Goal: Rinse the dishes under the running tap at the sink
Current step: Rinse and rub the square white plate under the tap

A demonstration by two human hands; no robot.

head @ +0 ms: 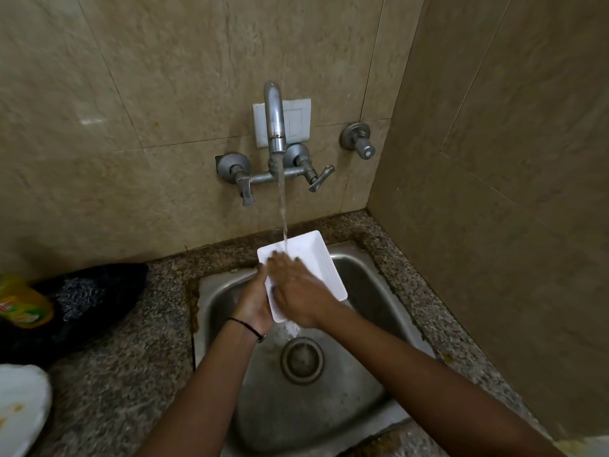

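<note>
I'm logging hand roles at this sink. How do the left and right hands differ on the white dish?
The left hand grips the white dish by its edge; the right hand lies flat inside it, fingers spread. The left wrist wears a dark band; the right is bare. Both touch the dish.

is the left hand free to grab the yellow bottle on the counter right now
Probably not yet: the left hand grips the white tray under the tap, though nothing stands between it and the yellow bottle. It would have to let go first.
</note>
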